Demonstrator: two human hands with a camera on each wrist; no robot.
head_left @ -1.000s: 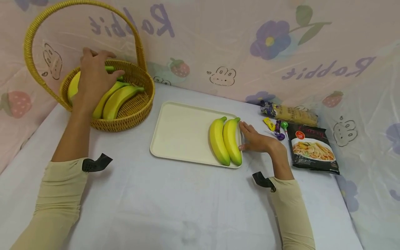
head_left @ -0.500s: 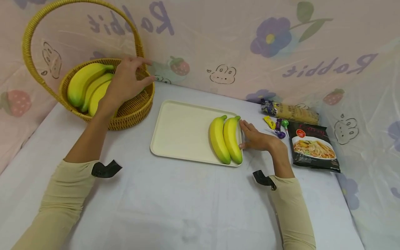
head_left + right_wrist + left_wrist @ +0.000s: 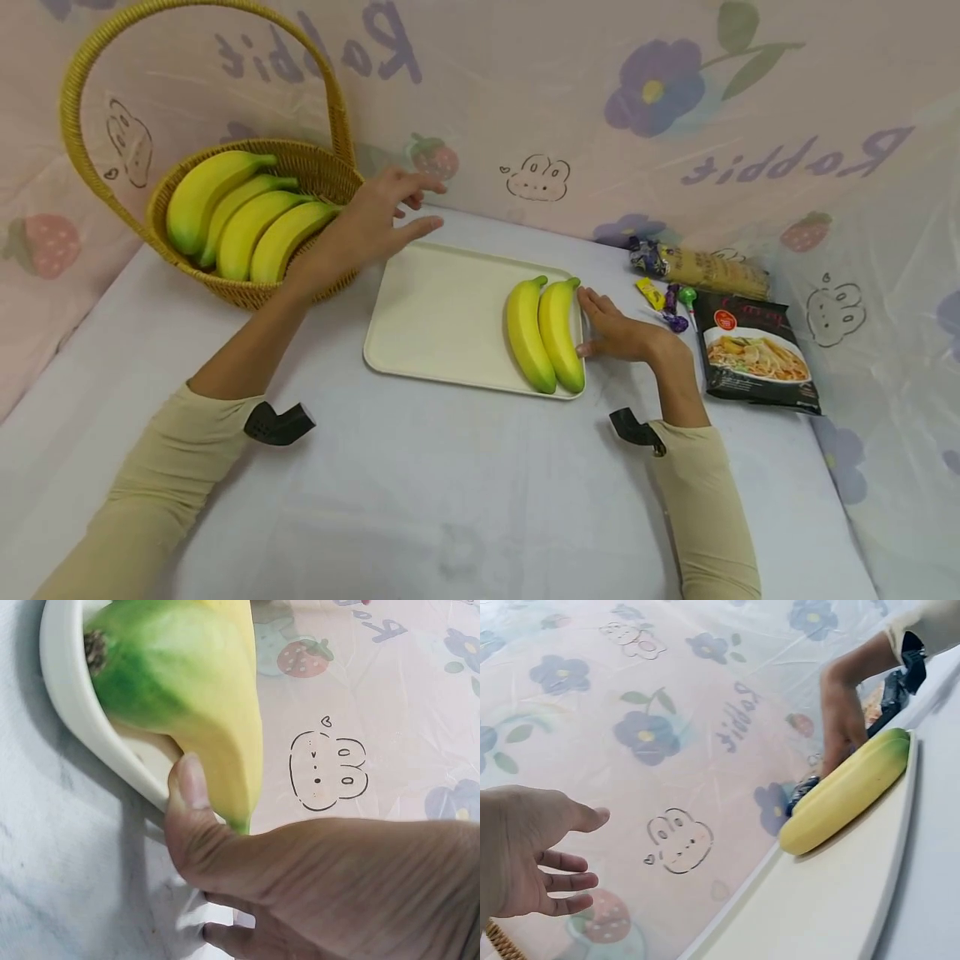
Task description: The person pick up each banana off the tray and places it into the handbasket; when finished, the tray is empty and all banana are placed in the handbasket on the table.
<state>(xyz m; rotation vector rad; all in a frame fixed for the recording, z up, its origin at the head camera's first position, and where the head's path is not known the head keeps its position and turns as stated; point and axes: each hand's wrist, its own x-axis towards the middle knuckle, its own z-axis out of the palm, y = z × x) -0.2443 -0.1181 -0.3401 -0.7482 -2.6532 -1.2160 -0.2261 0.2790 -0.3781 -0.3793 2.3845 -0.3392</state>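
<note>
My left hand (image 3: 371, 221) is in the air between the wicker basket (image 3: 307, 296) and the cream tray (image 3: 435, 325), fingers spread and holding nothing. In the left wrist view the same hand (image 3: 532, 851) shows an empty palm. Several bananas (image 3: 258, 229) lie side by side in the basket, the rightmost partly behind the left hand. Two more bananas (image 3: 557, 333) lie along the tray's right end. My right hand (image 3: 618, 333) rests against that end with its fingers extended. Seen from the right wrist, its thumb (image 3: 191, 784) lies over the tray rim, close beside a banana.
Right of the tray lie a black noodle packet (image 3: 757, 350), a tan packet (image 3: 705, 271), a green lollipop (image 3: 687, 296) and small wrapped sweets (image 3: 651, 293). A tall handle (image 3: 71, 108) arches over the basket. A printed plastic sheet (image 3: 480, 100) hangs behind the table.
My left hand has moved right, from over the bananas in the basket to the tray's left end, uncovering the basket's bananas. The right hand and the two tray bananas have stayed in place.
</note>
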